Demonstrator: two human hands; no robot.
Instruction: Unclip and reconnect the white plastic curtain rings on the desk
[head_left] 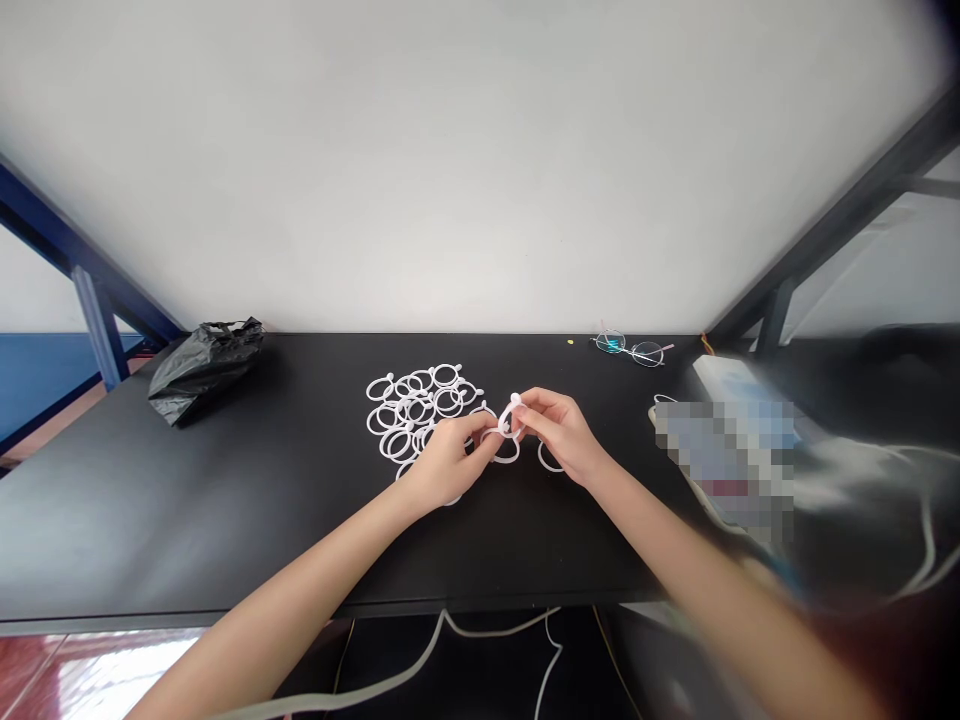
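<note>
Over the black table, my left hand [452,452] and my right hand [561,430] meet with their fingers pinched on white curtain rings. One white curtain ring [503,419] stands tilted at my right fingertips, its small knob on top. At my left fingertips the ring's outline is partly covered by the thumb and fingers. Just under the hands show another ring [507,460] and, below my right hand, a ring [550,462] partly hidden by it. Left of the hands lies a loose pile of similar rings [406,409], several overlapping, some hidden behind my left hand.
On the black table [225,520], a crumpled black plastic bag [206,370] sits at the back left. Eyeglasses [628,348] lie near the wall. At right are a blurred-out flat object [720,470] and a white box [731,385]. White cables [405,672] hang at the front edge.
</note>
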